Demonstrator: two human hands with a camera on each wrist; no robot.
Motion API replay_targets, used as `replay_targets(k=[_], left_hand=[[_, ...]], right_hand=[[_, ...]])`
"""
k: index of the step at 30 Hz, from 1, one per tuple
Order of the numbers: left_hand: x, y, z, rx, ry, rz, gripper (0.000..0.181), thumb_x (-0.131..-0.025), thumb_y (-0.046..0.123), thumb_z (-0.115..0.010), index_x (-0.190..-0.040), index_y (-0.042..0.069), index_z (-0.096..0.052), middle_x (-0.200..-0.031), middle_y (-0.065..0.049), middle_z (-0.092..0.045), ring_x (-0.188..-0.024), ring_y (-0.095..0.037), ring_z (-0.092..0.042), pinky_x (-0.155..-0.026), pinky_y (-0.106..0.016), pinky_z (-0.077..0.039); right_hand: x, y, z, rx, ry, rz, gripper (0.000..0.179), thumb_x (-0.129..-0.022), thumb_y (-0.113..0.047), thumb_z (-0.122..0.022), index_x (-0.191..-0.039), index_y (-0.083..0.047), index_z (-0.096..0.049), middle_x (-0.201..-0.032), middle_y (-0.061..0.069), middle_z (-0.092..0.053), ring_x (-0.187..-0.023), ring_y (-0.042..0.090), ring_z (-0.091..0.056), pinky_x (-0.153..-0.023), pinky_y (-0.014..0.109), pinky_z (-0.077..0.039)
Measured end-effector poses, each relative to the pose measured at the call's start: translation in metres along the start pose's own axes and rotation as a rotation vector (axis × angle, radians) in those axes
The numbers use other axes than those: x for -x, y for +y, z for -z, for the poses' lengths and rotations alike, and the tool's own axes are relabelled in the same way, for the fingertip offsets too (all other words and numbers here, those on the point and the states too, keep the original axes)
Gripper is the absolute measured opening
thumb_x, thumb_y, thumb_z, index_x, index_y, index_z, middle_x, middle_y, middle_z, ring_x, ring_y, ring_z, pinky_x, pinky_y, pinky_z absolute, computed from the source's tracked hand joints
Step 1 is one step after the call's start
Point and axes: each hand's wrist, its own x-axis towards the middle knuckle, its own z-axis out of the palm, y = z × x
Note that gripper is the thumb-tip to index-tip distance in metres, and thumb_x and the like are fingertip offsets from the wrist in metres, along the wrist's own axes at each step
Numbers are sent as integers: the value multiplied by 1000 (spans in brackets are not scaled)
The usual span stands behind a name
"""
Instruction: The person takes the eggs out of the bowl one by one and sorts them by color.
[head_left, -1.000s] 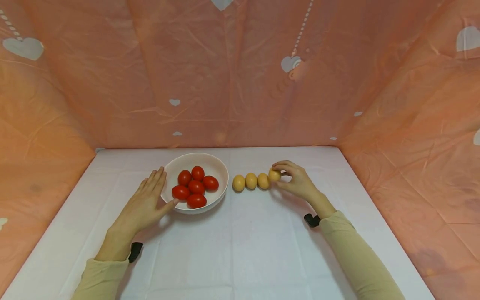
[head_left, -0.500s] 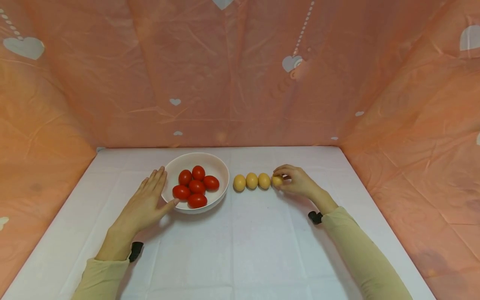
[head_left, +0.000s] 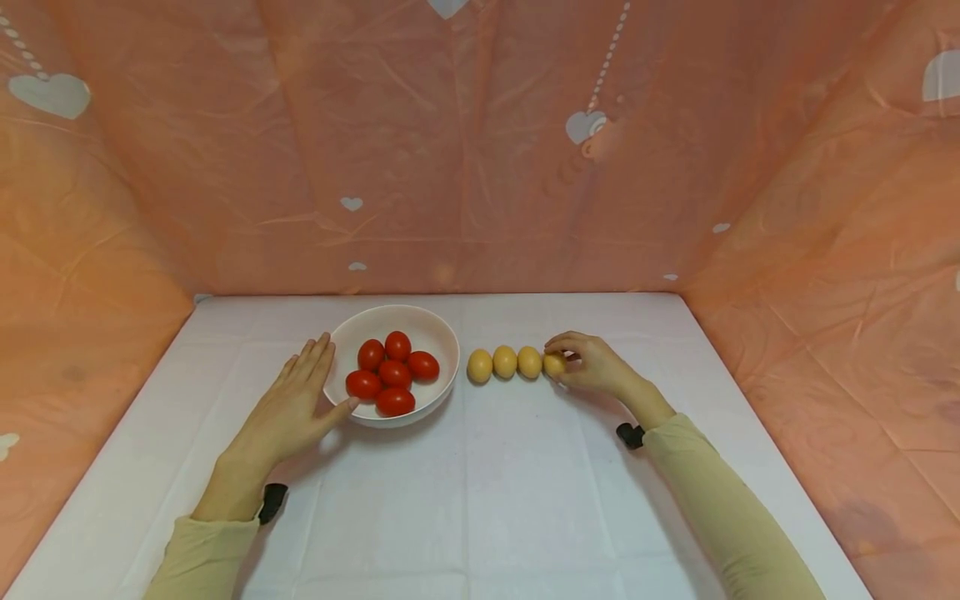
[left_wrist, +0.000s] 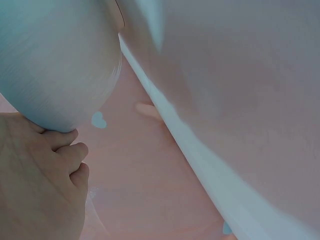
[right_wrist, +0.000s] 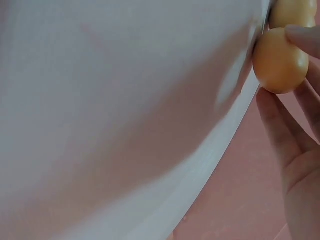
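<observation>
My right hand (head_left: 592, 364) pinches a smooth yellow egg-shaped object (right_wrist: 280, 61) between thumb and fingers. It is at the right end of a row of similar yellow egg-shaped objects (head_left: 505, 362), low at the cloth and close against its neighbour. A white bowl (head_left: 446, 379) stands left of the row, with several red plum-shaped tomatoes (head_left: 394, 374) in it. Straight fingers of my left hand (head_left: 291, 410) rest along the bowl's left side, the thumb at its front rim. In the left wrist view, fingertips (left_wrist: 74, 155) show beside the bowl's wall (left_wrist: 60, 60).
A white cloth (head_left: 465, 508) covers the table. An orange curtain (head_left: 450, 192) with pale hearts encloses the back and both sides. Dark wrist-worn devices show at each wrist, the left one (head_left: 273, 502) and the right one (head_left: 630, 435).
My right hand has lowered the yellow egg-shaped object to the row's right end and still holds it. The left hand and bowl have stayed in place.
</observation>
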Motion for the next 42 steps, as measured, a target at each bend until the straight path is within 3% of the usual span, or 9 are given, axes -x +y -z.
replay_targets(k=[14,23,33,42], left_hand=[[1,1,1,3,1,-5,95,-100,50,-62,-158,-13,-23,-169,-29,-14,-156,-49,-14,-127,-59,-13],[1,1,1,1,1,-7,95,-100,52,-62,-159,-12,-23,-170,-28,-14,-156,-48,-14,-127,-59,-14],[1,1,2,7,-3,-5,95,-100,51,-62,-159,-12,-22,-170,-28,-13,-156,-48,-14,-127,-60,-14],[0,1,1,12,3,-8,95,-100,51,-61,-159,-12,-22,-170,-28,-14,-156,-48,-14,-128,-59,-13]], right_hand=[[2,0,0,57,12,19,44,-79,3,-85,-120,5,-71,-127,20,-67,-118,40,-65,-93,51,-59],[-2,-11,6,124,49,1,46,-83,-5,-85,-126,1,-69,-133,17,-66,-127,40,-60,-106,57,-50],[-33,-50,1,66,76,110,42,-92,-2,-76,-132,1,-66,-134,15,-65,-126,32,-61,-101,46,-55],[-72,-80,-14,35,7,201,40,-94,-6,-75,-131,4,-66,-132,15,-67,-124,30,-62,-100,37,-57]])
